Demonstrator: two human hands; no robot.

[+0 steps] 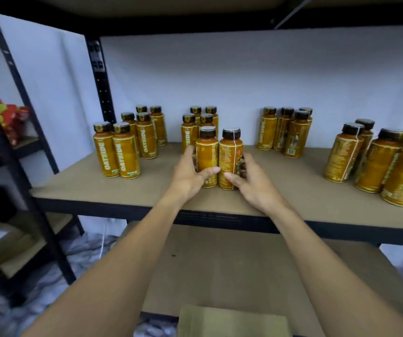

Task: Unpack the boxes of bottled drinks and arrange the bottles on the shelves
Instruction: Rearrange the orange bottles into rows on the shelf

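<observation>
Two orange bottles with dark caps stand side by side near the middle front of the brown shelf point(79, 181). My left hand point(190, 176) grips the left bottle point(207, 154), thumb across its front. My right hand point(251, 176) grips the right bottle point(230, 152) in the same way. Both bottles stand upright on the shelf board, just in front of a cluster of several bottles point(196, 122).
More groups of the same bottles stand on the shelf: at the left point(127, 142), right of centre point(286, 130) and far right point(385, 161). A lower shelf point(244, 263) lies beneath, with a cardboard flap point(232, 322) at the bottom edge. A second rack with red packets point(10, 120) stands at left.
</observation>
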